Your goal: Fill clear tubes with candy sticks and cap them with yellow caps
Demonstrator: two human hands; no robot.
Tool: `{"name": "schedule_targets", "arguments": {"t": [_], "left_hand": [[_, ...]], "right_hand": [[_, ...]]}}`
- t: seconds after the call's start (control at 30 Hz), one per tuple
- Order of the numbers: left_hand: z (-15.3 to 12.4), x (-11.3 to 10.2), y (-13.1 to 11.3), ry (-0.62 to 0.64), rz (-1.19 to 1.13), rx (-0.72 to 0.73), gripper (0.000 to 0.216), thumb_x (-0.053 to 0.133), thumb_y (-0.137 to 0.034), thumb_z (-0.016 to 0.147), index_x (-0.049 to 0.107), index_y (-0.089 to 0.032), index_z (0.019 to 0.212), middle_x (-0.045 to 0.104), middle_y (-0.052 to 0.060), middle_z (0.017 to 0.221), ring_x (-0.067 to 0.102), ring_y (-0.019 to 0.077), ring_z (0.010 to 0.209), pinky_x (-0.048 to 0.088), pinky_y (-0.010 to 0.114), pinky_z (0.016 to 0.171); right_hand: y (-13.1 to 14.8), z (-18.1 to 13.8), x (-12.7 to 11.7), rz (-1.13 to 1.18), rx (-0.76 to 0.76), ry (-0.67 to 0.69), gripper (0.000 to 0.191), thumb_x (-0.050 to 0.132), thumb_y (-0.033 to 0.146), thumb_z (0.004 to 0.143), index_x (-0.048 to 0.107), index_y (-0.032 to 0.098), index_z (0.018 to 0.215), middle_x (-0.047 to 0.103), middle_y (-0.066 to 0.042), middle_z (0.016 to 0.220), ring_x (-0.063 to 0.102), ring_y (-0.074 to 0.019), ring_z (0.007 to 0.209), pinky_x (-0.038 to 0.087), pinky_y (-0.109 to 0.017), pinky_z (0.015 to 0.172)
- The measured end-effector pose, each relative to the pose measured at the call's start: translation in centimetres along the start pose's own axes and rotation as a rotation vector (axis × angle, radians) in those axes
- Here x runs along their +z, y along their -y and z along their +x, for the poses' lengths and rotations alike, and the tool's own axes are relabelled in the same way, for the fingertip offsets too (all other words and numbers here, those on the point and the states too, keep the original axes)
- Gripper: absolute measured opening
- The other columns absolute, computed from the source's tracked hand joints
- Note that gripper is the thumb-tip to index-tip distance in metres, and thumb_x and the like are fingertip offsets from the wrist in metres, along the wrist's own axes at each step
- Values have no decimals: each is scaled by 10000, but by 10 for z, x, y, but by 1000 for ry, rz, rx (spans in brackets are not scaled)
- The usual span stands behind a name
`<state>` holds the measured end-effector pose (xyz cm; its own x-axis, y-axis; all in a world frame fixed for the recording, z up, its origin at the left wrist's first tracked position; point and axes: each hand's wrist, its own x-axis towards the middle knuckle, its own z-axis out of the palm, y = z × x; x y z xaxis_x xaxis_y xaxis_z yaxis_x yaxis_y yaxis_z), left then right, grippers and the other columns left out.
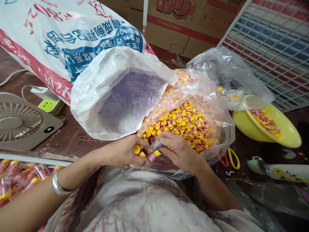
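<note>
Beyond the shirt, pinched yellow-capped tubes in left hand and another in right hand, apparently gathering, needing a light touch next.

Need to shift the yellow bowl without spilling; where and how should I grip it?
Take the yellow bowl by its right rim, probably, coming from the right: that rounded edge lies uncovered, while clear plastic overlaps the far-left edge.

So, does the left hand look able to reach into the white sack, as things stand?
Probably yes: the white sack gapes wide just ahead of the left hand, and nothing seems to stand between. The hand does hold some yellow caps, though.
</note>
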<state>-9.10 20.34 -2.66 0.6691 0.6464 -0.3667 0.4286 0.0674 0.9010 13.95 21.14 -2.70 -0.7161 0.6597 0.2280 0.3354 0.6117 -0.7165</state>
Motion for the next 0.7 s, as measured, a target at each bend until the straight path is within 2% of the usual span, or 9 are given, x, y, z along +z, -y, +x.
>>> {"name": "schedule_targets", "arguments": {"t": [0.07,0.13,0.2,0.27,0.33,0.4,0.53,0.63,0.7], "left_hand": [[3,2,4,83,-134,-3,213,723,-373,794,723,-169,856,575,-45,632,454,94,531,368,201,501],[4,4,10,118,-267,9,241,766,-388,771,749,-163,854,582,-37,629,451,89,521,382,204,502],[5,6,16,98,-408,11,241,803,-377,748,772,-155,835,592,-33,609,451,81,509,386,198,497],[5,9,24,49,-566,-10,242,825,-368,732,782,-146,815,631,-20,612,461,72,494,395,189,489],[5,13,31,-11,-700,-37,258,850,-363,708,783,-139,816,685,5,655,504,76,508,430,189,507],[7,16,36,-74,-799,-62,286,882,-344,668,781,-138,838,713,19,690,558,91,549,474,197,551],[5,23,44,-81,-813,-15,271,864,-342,693,767,-119,811,710,29,708,532,72,529,445,172,511],[-18,25,54,-87,-707,14,262,821,-363,741,750,-129,834,723,40,757,508,67,516,427,168,480],[-46,22,64,-138,-582,7,251,789,-367,768,741,-152,887,737,45,798,540,91,550,447,178,488]], "right_hand": [[0,2,0,10,-15,61,207,505,185,1027,567,201,831,589,7,845,575,-140,797,472,-246,762],[0,1,1,20,-19,35,222,539,311,1037,579,199,850,606,7,815,587,-144,764,490,-250,742],[0,-2,4,25,-78,9,287,599,465,993,595,191,908,635,-20,853,618,-174,830,522,-285,788],[0,-6,11,-17,-176,-8,429,681,572,902,599,172,1031,664,-82,987,630,-238,1008,534,-364,915],[-2,-11,21,-113,-234,-83,593,751,593,831,560,147,1172,647,-148,1133,591,-298,1155,501,-452,1023],[-3,-16,35,-204,-229,-189,654,779,556,814,519,136,1242,625,-174,1170,575,-322,1177,490,-501,1044],[2,-19,59,-215,-188,-260,567,768,419,839,500,151,1261,614,-164,1182,561,-316,1198,476,-514,1074],[8,-15,67,-188,-240,-146,559,729,409,882,479,145,1307,600,-172,1285,498,-301,1320,391,-508,1165],[8,-12,64,-201,-295,-27,701,730,519,871,449,109,1365,527,-200,1415,406,-309,1412,348,-497,1200]]}}
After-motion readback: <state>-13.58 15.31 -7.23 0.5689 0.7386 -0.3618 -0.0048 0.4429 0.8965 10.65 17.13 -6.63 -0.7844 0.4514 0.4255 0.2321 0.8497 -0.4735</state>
